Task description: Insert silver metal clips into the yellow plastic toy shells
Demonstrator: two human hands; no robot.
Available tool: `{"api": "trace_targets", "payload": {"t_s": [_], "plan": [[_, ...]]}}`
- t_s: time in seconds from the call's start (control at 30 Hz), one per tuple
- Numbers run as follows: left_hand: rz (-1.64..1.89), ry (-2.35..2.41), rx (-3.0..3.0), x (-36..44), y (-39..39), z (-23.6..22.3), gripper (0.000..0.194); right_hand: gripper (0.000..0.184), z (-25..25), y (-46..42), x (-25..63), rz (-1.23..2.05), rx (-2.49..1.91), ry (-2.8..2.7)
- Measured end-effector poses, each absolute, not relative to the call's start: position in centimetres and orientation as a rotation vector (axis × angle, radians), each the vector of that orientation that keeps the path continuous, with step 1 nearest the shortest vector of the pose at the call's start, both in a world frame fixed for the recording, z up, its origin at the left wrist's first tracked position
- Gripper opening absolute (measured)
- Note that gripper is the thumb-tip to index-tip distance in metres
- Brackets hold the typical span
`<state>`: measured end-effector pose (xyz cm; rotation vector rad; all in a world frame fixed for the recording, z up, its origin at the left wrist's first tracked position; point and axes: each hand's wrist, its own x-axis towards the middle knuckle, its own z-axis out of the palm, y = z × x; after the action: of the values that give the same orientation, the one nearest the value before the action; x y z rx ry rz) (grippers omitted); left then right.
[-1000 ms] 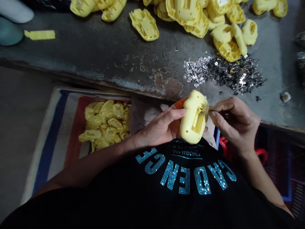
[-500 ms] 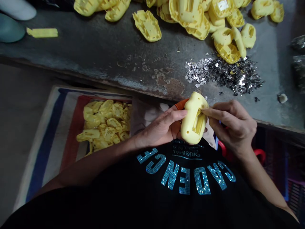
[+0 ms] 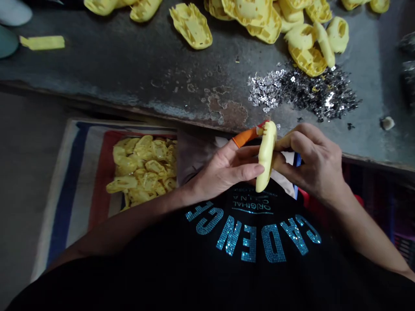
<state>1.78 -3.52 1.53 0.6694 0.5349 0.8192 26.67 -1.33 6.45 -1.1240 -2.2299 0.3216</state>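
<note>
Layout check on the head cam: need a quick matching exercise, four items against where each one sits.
Items:
1. yellow plastic shell
2. heap of yellow shells
3. metal scraps
4. flat yellow strip

Places:
A. Far left on the rusty metal bench
B. On the striped cloth below the bench
C. Between the left hand and right hand
D. On the bench, right of centre

Pairs: 1-C, 2-B, 3-D, 4-A

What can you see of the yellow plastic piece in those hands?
The matte pale yellow molded plastic shell is held edge-on, tilted slightly, so it looks long and narrow, with a small notched upper end. The left hand grips one side, the right hand the other, just above the person's black shirt.
</note>
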Motion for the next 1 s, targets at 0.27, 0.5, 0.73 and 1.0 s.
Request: {"api": "trace_targets", "payload": {"t_s": [0.27,0.5,0.73,1.0], "plan": [[0.740,0.538,0.531,2.0,-3.3,1.6,0.069,0.008,9.1,0.3,27.6,0.669,-1.142,-2.303],[0.709,0.571,0.550,2.1,-3.3,1.5,0.081,0.015,9.4,1.5,27.7,0.510,-1.053,-2.537],[0.735,0.540,0.469,2.2,-2.7,0.9,0.079,0.010,9.4,0.8,27.4,0.610,-1.081,-2.336],[0.724,0.431,0.431,2.4,-2.2,0.7,0.088,0.033,6.2,-1.9,27.3,0.273,-1.047,-2.121]]}}
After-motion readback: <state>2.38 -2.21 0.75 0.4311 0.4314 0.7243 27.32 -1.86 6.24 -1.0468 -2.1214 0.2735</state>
